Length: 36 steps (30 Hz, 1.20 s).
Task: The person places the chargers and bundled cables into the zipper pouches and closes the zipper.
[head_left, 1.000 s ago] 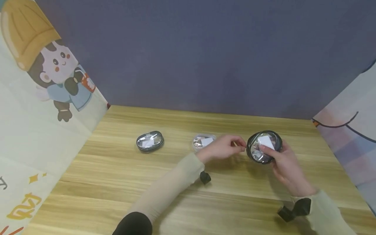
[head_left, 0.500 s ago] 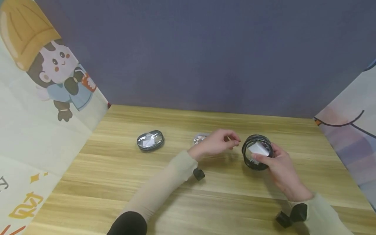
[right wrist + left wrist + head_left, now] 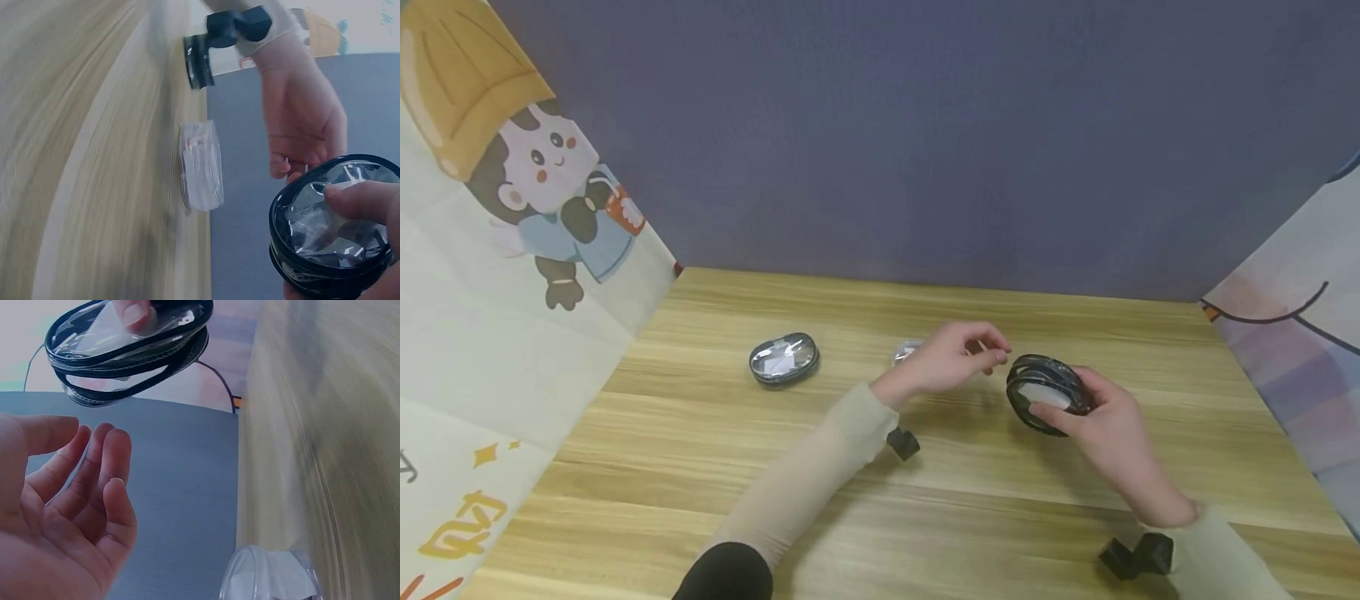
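Observation:
My right hand (image 3: 1112, 425) grips a small clear zip pouch (image 3: 1037, 393) with black edging, thumb on its clear face and fingers beneath; a white paper shows inside. The pouch is held tilted above the table. To its left hovers my left hand (image 3: 958, 358), its fingers loosely bent and holding nothing. In the left wrist view a gap separates these fingers from the pouch (image 3: 125, 353). Behind the left hand a clear pouch with pale edging (image 3: 907, 350) lies on the table, partly hidden; the right wrist view shows its side (image 3: 201, 165).
Another clear pouch with black edging (image 3: 784, 360) lies on the wooden table (image 3: 925, 517) at the left. A dark blue-grey panel (image 3: 925, 150) stands along the back edge. Printed cartoon sheets (image 3: 512, 333) flank both sides.
My right hand has moved slightly left and tipped the pouch, so its side edge shows more. The left hand has drawn back a little to the left, away from the pouch.

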Available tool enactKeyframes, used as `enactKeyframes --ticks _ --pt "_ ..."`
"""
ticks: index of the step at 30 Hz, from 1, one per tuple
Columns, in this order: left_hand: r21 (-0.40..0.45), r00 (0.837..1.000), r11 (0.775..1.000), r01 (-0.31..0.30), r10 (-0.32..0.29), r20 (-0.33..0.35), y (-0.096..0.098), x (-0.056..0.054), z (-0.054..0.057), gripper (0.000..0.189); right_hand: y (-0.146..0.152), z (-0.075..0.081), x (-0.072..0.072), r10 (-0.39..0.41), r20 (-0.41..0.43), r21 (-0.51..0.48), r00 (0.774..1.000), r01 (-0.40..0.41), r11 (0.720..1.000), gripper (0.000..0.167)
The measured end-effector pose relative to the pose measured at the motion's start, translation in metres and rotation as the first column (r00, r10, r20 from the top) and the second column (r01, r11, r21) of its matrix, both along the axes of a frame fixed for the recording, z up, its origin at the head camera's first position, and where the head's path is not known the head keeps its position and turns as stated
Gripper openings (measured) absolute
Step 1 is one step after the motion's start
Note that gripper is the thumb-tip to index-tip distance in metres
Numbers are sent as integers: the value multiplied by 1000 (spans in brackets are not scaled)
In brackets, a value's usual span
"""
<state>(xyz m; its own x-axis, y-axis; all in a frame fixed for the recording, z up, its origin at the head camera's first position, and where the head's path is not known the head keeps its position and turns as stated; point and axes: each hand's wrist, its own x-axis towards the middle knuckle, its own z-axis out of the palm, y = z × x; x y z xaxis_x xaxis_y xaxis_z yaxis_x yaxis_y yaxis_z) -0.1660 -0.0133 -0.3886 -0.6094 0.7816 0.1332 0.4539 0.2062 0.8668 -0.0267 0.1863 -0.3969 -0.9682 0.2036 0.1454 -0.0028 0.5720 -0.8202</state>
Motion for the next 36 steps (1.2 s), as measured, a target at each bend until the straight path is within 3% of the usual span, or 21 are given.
enactKeyframes --ticks 3,8,11,14,17,21,24,28,30,33,36 --pt "13 1000 1000 -8 8 -18 -2 2 4 14 -2 1 1 -13 -31 68 999 15 998 54" --pt "73 998 997 19 -15 -62 -3 6 9 13 -4 0 2 -7 -154 169 988 34 985 51" --pt "98 991 994 53 -40 -129 -3 12 15 12 -6 3 3 4 -216 226 976 46 973 50" --pt "122 972 989 87 -57 -228 -4 19 20 11 -8 5 4 22 -262 277 965 54 959 49" --pt "129 940 986 108 -58 -337 -3 27 25 11 -8 5 5 48 -320 330 946 64 942 50" --pt "41 879 995 91 -61 -473 -2 35 31 14 -8 2 4 101 -392 391 915 67 918 52" --pt "-23 817 997 78 -77 -571 -1 41 35 17 -8 1 3 140 -422 418 895 55 907 53" --pt "-63 722 995 72 -96 -685 2 47 38 18 -9 1 3 183 -441 447 879 39 894 51" --pt "-85 691 994 69 -109 -715 2 49 38 18 -10 2 3 194 -444 458 875 35 888 50" --pt "-124 672 990 62 -133 -729 3 51 38 18 -12 3 3 194 -440 461 877 35 886 49" --pt "-172 687 984 51 -160 -709 3 53 39 15 -13 4 3 186 -431 455 883 35 890 49"
